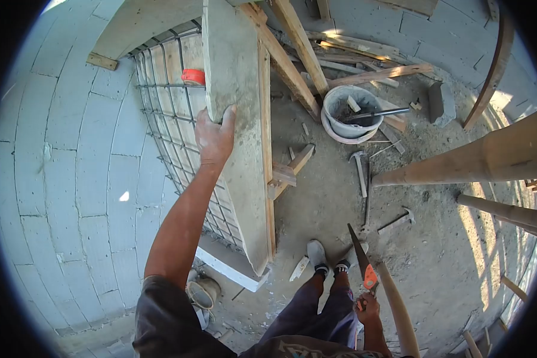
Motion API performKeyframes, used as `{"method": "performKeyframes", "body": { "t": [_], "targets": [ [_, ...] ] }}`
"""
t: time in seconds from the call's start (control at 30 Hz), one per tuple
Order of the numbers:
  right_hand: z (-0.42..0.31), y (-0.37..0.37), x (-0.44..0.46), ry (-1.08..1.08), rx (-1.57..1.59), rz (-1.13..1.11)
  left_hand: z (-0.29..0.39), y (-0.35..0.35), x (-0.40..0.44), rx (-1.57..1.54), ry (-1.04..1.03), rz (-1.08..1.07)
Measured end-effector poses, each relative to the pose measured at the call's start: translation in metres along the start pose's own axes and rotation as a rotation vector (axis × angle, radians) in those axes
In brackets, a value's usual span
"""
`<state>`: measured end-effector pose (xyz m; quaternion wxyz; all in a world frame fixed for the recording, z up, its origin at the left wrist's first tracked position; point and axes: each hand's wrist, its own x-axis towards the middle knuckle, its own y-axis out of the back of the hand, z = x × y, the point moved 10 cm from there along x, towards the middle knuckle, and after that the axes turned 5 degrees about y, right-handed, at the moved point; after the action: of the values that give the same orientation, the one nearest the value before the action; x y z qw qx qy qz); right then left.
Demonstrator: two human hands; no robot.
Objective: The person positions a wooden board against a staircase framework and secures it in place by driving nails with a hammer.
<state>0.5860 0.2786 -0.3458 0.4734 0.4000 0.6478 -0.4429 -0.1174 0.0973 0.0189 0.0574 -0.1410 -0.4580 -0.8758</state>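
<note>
Reaching up and forward, my left hand grips the edge of a large pale board, thumb on its face and fingers over the far side. Behind the board runs a grid of steel bars, and a red ring-shaped object rests on it near the board's edge. Low on the right, my right hand is closed round the handle of a hand saw with an orange and black grip. Its dark blade points up and away from my body, above the ground near my feet.
A bucket with tools stands ahead. Two hammers and a long bar lie on the ground. Wooden braces lean against the board. Bamboo poles stand at the right, a block wall at the left.
</note>
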Motion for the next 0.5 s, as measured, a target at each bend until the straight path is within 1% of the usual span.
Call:
{"method": "performKeyframes", "body": {
  "t": [0.03, 0.07, 0.17, 0.27, 0.33, 0.4, 0.43, 0.5],
  "targets": [
    [-0.003, -0.01, -0.003, -0.018, 0.008, -0.007, 0.0, 0.0, 0.0, 0.018, -0.002, 0.002],
    [-0.01, -0.012, -0.005, 0.001, -0.024, 0.059, 0.0, -0.001, 0.0, 0.035, -0.002, 0.004],
    [-0.03, -0.01, 0.004, 0.05, 0.031, 0.076, 0.0, 0.001, -0.001, 0.053, 0.006, 0.023],
    [-0.057, 0.031, 0.064, 0.219, -0.123, -0.188, 0.013, 0.007, -0.004, 0.087, -0.046, 0.057],
    [-0.11, 0.083, 0.098, 0.626, -0.816, 0.021, 0.011, 0.008, -0.004, 0.091, -0.058, 0.074],
    [-0.156, 0.089, 0.072, 0.661, -0.674, 0.333, 0.009, 0.005, -0.004, 0.075, -0.049, 0.065],
    [-0.163, 0.08, 0.048, 0.486, -0.179, 0.496, 0.008, 0.005, -0.004, 0.058, -0.036, 0.05],
    [-0.22, 0.117, 0.072, 0.685, -0.636, 0.676, 0.009, 0.002, -0.001, 0.031, -0.018, 0.028]
  ]
}}
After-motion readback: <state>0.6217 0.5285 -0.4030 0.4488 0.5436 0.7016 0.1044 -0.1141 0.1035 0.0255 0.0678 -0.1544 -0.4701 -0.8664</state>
